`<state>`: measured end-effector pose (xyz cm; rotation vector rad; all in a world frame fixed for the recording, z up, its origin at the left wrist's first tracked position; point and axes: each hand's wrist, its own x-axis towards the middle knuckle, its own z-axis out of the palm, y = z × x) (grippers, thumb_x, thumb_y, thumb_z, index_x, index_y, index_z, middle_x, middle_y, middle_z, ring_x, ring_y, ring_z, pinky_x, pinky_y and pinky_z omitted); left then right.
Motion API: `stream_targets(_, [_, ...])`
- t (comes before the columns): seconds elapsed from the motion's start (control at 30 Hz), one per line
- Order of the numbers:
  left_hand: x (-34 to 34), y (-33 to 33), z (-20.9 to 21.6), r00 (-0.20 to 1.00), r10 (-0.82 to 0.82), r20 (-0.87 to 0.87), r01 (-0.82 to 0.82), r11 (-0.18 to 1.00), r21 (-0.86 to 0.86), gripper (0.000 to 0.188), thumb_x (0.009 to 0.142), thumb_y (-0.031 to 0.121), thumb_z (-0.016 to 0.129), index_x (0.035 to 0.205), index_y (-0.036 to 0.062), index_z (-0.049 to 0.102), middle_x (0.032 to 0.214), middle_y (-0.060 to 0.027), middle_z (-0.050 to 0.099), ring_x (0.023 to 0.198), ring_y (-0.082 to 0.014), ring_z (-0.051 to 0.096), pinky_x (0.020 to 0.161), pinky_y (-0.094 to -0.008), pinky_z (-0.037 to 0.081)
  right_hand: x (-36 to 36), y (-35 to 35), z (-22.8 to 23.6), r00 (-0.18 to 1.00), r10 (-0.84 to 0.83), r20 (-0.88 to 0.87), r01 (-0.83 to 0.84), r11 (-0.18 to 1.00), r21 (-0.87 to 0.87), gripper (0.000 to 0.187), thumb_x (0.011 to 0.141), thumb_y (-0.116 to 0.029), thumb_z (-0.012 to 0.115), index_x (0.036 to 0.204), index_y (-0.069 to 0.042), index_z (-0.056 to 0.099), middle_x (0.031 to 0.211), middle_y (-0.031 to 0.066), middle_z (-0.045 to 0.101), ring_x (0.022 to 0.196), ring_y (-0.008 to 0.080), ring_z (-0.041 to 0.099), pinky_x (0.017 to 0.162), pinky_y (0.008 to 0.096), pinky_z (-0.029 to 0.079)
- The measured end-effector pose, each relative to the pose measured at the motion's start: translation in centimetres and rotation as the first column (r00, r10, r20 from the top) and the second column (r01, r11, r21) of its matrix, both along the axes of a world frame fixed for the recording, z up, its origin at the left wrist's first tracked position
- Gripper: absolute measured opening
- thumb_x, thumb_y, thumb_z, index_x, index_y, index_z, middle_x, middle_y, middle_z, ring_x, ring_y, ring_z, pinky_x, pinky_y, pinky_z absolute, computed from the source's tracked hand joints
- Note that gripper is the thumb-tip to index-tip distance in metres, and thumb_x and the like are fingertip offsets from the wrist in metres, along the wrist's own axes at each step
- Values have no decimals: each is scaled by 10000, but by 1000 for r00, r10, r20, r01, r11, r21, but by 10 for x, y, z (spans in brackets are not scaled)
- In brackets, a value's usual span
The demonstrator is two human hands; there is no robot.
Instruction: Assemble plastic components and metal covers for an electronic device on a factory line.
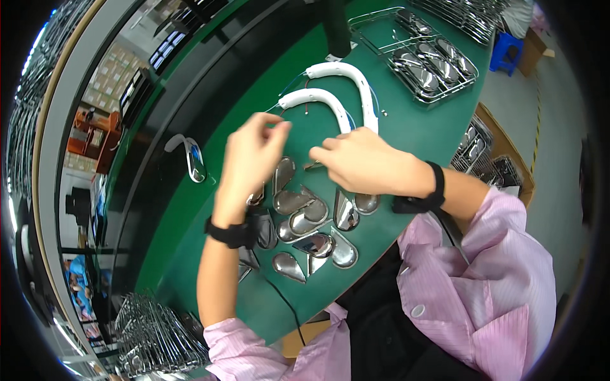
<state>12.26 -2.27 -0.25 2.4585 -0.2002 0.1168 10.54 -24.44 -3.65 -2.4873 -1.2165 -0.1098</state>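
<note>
My left hand (249, 155) is above the green table, thumb and fingers bent together in a pinch; anything between them is too small to make out. To its right, my right hand (368, 164) is curled closed. A small brownish bit (312, 166) shows at its fingertips, its kind unclear. Just beyond the hands lie two white curved bands, a nearer one (314, 96) and a farther one (346, 70), with thin blue and red wires at their ends. Below the hands, shiny teardrop-shaped metal shells (289, 267) lie loose in a scattered group.
A wire rack (438, 95) with dark glossy oval parts stands at the far right. Another white curved piece (196, 162) is at left. Bundled metal wire racks (155, 336) fill the lower left. A cardboard box (502, 136) with parts sits beyond the table's right edge.
</note>
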Motion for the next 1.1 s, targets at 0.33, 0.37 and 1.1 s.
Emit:
stream_targets(0.33, [51, -105, -50, 827, -182, -532, 146, 983, -111, 591, 861, 515, 728, 968, -65, 698, 832, -137, 716, 786, -184, 719, 626, -290, 583, -57, -114, -25, 758, -459, -463, 628, 705, 329, 281, 935, -75, 489, 1196, -8, 568, 1012, 194, 618, 845, 352, 633, 785, 426, 500])
stream_targets(0.37, [53, -102, -52, 809, -213, -547, 121, 972, -199, 545, 867, 468, 737, 995, -60, 690, 866, -132, 718, 785, -183, 718, 630, -294, 591, -59, -121, -31, 761, -514, -395, 632, 725, 274, 286, 933, -81, 496, 1200, -8, 568, 1029, 201, 614, 843, 353, 629, 792, 438, 500])
stream_targets(1.1, [-85, 9, 12, 997, -35, 68, 69, 35, -997, 415, 1062, 278, 469, 1400, 56, 375, 1229, -145, 577, 956, -255, 678, 787, -492, 638, -7, -12, 58, 999, 3, -48, 32, 700, 713, 493, 792, -72, 769, 1263, -21, 634, 1098, 85, 672, 970, 192, 646, 772, 307, 498])
